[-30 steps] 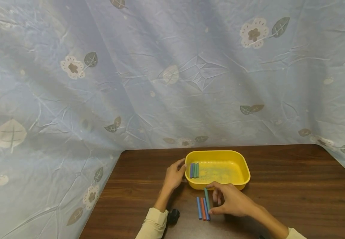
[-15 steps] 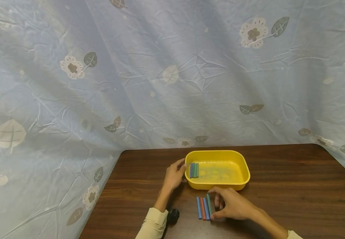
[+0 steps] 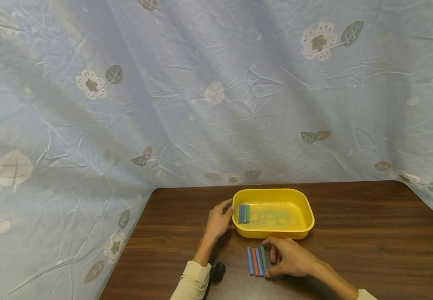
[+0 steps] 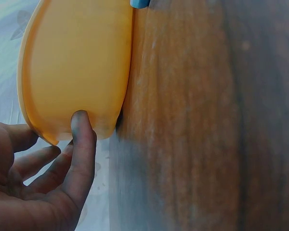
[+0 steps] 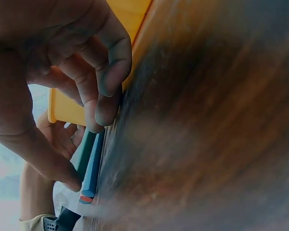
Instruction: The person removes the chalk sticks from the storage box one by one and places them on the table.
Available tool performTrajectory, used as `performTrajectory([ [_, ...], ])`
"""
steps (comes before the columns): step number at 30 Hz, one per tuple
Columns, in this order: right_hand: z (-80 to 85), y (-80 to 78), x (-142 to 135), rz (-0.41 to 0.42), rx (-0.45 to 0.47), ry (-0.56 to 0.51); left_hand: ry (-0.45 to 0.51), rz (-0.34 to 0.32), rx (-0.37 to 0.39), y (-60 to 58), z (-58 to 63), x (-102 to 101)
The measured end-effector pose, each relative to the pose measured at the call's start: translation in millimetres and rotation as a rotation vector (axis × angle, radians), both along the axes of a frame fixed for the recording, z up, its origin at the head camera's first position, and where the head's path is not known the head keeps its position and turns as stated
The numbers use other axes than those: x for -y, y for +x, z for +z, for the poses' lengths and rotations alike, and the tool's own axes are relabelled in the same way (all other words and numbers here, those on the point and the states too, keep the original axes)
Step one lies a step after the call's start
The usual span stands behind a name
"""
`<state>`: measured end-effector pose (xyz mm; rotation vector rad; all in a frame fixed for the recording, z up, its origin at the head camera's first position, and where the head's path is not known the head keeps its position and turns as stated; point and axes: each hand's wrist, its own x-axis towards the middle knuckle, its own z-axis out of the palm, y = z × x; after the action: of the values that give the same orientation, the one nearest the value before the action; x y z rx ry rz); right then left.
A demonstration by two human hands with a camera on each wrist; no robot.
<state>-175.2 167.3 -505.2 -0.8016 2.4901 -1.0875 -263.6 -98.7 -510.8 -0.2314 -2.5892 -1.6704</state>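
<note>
In the head view my right hand point(image 3: 291, 256) holds a green chalk stick point(image 3: 263, 259) lengthwise, forefinger at its far end and thumb at its near end. The stick lies just right of a row of a blue chalk point(image 3: 250, 261), a red chalk point(image 3: 255, 262) and a second blue chalk point(image 3: 259, 262). Behind them stands a yellow tray point(image 3: 274, 234). At its left end my left hand point(image 3: 217, 221) grips the rim, with thumb against the outer wall in the left wrist view. Inside the tray, purple and green chalks point(image 3: 244, 214) lie side by side at the left.
The brown wooden table point(image 3: 366, 233) runs back to a patterned blue-grey curtain point(image 3: 254, 104). A black object point(image 3: 217, 271) sits at my left wrist by the cream sleeve point(image 3: 194, 279). Coloured dust marks the tray's floor.
The green chalk has come down and to the right, from leaning across the blue one to lying beside it. My right hand moved with it. The left hand and tray stay put.
</note>
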Motion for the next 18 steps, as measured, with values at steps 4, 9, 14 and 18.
performTrajectory([
  [4, 0.0, 0.6, -0.1, 0.011, -0.013, 0.004, 0.017, -0.004, 0.011, -0.1, 0.2, 0.2],
  [9, 0.0, 1.8, 1.3, -0.01, -0.026, 0.057, 0.024, -0.003, 0.014, -0.8, -0.2, 0.4],
  [14, 0.3, 2.1, 2.9, -0.018, -0.035, 0.078, 0.04, -0.007, 0.023, -0.8, -0.3, 0.6],
  [18, 0.4, 2.2, 3.5, -0.018, -0.041, 0.074, 0.046, -0.011, 0.026, -0.7, -0.2, 0.7],
])
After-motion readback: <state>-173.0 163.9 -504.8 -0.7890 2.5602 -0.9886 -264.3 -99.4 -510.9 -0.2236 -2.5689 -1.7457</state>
